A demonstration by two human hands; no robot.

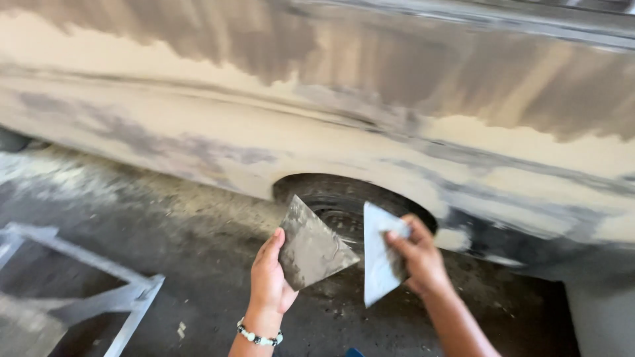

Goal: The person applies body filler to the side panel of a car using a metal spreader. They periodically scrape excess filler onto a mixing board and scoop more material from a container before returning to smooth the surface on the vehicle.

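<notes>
Filler spreader [314, 248], grey flat square, pinched at edge by left hand [268, 277]; second pale spreader [378, 254] gripped by right hand [417, 254], just beside. Likely thin, light, stiff, putty-slick; hold by clean edge. Car body panel [317, 132], tyre [344, 205] beyond hands.

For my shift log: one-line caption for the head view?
Left hand and right hand each hold a flat spreader beside a filler-coated car body.
</notes>
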